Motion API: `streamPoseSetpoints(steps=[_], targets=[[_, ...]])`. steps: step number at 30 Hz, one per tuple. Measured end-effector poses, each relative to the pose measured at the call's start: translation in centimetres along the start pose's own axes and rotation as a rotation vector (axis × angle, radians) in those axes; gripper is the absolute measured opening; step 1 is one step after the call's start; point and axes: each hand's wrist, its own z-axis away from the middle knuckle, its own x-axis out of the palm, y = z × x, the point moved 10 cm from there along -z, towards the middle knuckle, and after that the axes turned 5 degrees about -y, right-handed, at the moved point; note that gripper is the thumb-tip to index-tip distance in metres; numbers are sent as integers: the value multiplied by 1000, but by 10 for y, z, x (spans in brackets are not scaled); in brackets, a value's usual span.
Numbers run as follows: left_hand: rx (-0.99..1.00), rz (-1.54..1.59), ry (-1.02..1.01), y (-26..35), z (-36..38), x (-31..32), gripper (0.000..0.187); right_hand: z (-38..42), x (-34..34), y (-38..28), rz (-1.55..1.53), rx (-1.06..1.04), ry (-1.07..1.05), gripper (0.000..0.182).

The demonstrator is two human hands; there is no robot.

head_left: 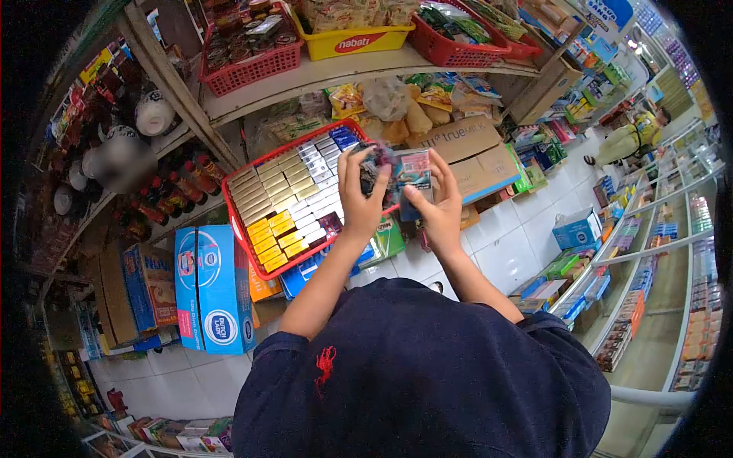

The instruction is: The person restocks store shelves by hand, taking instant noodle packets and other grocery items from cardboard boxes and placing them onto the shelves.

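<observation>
Both my hands are raised in front of me over the right edge of a red basket (241,229). My left hand (360,195) has its fingers bent around a dark pack (371,177), blurred and partly hidden. Between the fingers and thumb of my right hand (435,200) is a cigarette pack (414,166) with a picture and a pale label on its face. Another dark piece shows below it, too covered to make out. Inside the basket, cigarette packs lie in tight rows: gold packs (263,189), white packs (319,202), yellow packs (272,237) and some blue ones.
A shelf (366,80) above bears a yellow nabati tray (355,44) and red baskets (248,69). Cardboard cartons (477,172) lie right of the basket, a blue Dutch Lady carton (210,290) left. Glass shelving (649,305) lines the right side. A person (630,141) is farther off.
</observation>
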Motion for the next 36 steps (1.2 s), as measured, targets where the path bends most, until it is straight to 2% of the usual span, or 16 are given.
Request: streamPoseSetpoints(steps=[3,5,7,11,13,15,17,19,21,22,25,27,30,33,35,36], targets=[[237,-82,-141,23,2,10,33,-5,-9,4,-69,-18,131,55],[261,-155,-149,21,4,13,34,-16,-8,43,-98,113,20,50],[160,-146,-89,7,-4,3,32,-19,20,28,-420,157,-114,50],[140,-116,30,3,-14,-14,26,-19,35,32,-254,193,-234,49],[-25,80,108,-15,-18,-29,25,-21,45,22,115,93,-300,47],[153,-41,94,9,-11,-25,23,-28,40,16,218,-15,-230,49],[238,-8,-23,34,4,-13,22,-36,38,25,-60,142,-206,49],[244,-20,-31,32,5,-21,24,-30,50,25,-122,171,-280,49],[156,-43,181,13,-6,-53,27,-13,55,47,-36,233,-309,49],[138,-19,137,10,-9,-52,30,-8,57,51,-53,206,-283,50],[341,-3,-88,24,24,-8,35,-17,38,57,-232,236,-142,49],[443,-11,-173,34,33,4,39,-15,41,44,-378,270,-193,49],[331,-91,-18,25,6,-18,33,2,32,51,-275,286,-204,51],[232,-3,-23,11,-25,-31,30,14,41,43,-382,425,-275,52],[147,133,-115,5,-42,-41,28,8,39,19,181,86,-475,53],[112,195,-237,7,-47,-37,28,8,39,9,102,122,-400,54]])
